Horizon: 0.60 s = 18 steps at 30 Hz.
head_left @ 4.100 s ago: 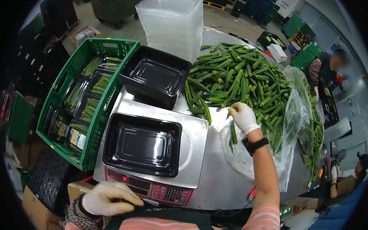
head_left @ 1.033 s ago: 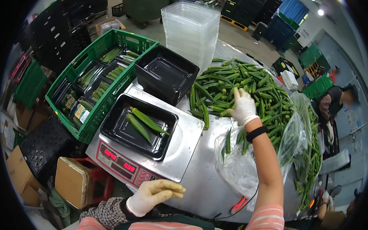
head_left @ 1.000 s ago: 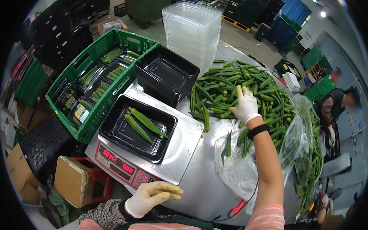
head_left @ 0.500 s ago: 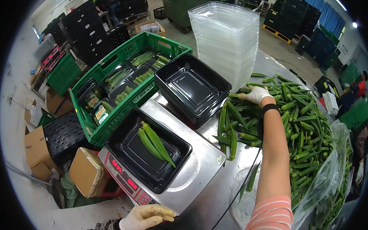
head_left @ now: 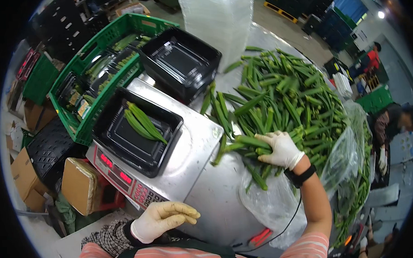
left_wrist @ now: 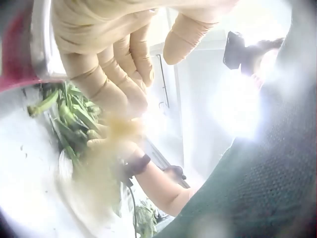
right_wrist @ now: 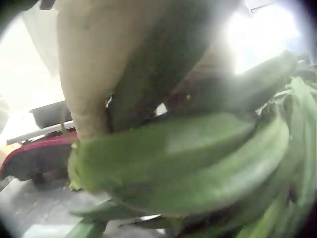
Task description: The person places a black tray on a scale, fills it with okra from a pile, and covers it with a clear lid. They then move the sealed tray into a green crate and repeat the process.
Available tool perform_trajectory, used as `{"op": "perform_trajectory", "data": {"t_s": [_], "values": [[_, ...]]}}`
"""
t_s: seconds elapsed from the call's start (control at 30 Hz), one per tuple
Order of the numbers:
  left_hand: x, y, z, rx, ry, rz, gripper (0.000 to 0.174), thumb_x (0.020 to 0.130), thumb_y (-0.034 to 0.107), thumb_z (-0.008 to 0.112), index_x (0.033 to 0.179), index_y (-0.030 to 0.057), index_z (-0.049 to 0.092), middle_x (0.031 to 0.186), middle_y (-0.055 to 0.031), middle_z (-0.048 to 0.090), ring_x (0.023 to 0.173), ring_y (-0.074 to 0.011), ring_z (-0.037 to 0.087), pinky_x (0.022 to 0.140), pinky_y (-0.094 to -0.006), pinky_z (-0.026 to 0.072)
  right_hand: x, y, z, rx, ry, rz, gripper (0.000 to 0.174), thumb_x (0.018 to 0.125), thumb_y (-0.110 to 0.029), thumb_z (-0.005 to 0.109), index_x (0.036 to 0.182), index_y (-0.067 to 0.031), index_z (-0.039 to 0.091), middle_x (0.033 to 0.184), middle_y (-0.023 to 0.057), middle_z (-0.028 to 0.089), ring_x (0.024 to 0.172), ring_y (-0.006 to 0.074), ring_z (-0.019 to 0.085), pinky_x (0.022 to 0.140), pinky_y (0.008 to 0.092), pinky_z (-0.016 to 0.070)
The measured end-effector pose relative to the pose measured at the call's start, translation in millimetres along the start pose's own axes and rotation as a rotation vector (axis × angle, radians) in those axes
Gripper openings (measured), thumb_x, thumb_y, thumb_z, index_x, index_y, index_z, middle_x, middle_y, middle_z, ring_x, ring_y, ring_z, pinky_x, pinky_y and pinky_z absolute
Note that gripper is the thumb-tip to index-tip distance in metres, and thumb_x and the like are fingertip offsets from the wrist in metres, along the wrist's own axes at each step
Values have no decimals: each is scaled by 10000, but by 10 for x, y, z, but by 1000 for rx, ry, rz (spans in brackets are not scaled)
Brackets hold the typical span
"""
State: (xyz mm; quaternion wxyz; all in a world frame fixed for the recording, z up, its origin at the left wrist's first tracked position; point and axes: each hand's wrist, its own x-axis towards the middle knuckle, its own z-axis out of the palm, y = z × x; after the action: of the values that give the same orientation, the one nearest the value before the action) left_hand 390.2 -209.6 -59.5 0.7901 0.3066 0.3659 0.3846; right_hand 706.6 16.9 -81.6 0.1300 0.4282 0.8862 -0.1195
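Observation:
My gloved right hand (head_left: 280,149) is at the near left edge of a large heap of green okra (head_left: 282,94), its thumb and fingers around several okra pods (head_left: 252,143). Those okra pods (right_wrist: 173,158) fill much of the right wrist view, close under the fingers. Over the front of the scale, my gloved left hand (head_left: 162,219) hangs with relaxed, slightly bent fingers and holds nothing. In the left wrist view, the fingers (left_wrist: 106,82) of that hand are bare of any object. A black plastic tray (head_left: 164,155) with okra pods (head_left: 140,122) inside sits on the scale (head_left: 200,143).
Behind the scale stands a stack of black trays (head_left: 181,52), beside clear plastic lids (head_left: 218,24). A green crate (head_left: 103,94) of packed okra is at the left. Clear plastic bag film (head_left: 268,199), a cable (head_left: 294,219) and a red object (head_left: 260,237) lie near the table's front edge.
Okra pods now lie in the tray, which was bare at first. My right hand went across the heap to its far left, then came back nearer with okra. My left hand stayed by the scale.

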Motion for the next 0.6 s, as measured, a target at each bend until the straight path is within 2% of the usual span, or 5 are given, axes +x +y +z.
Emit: {"op": "perform_trajectory", "data": {"t_s": [0.07,0.13,0.3,0.4,0.6], "values": [[39,-2,50,57,-62,-59,253,904,42,476,1134,-45,533,1124,-107,582,1003,-156,569,887,-268,428,-381,-184,187,-72,-6,14,677,658,-444,676,1253,-167,507,1285,224,443,1099,372,477,959,423,342],[71,-12,121,82,-85,-118,243,893,37,470,1104,-66,534,1120,-157,574,998,-218,584,896,-326,439,-684,-337,340,36,106,83,624,644,-373,716,1201,-149,548,1293,229,430,1099,374,475,972,439,331],[172,-245,178,21,-167,-186,245,914,59,472,1128,-43,533,1106,-112,580,975,-148,570,883,-266,443,-1142,-596,422,77,467,162,497,653,-211,738,1113,-94,592,1243,216,476,1059,352,509,953,435,365],[184,-306,256,2,-175,-229,235,917,63,476,1115,-43,543,1084,-111,587,951,-142,573,871,-262,454,-1292,-717,468,650,657,377,327,720,-32,681,1035,-26,592,962,124,609,820,231,600,749,287,467],[243,-489,388,-29,-188,-260,266,924,83,470,1149,-51,511,1094,-144,588,978,-173,582,869,-284,460,-1456,-1126,571,1270,701,545,204,826,-79,634,1000,3,568,865,49,613,776,124,573,701,251,466]]}}
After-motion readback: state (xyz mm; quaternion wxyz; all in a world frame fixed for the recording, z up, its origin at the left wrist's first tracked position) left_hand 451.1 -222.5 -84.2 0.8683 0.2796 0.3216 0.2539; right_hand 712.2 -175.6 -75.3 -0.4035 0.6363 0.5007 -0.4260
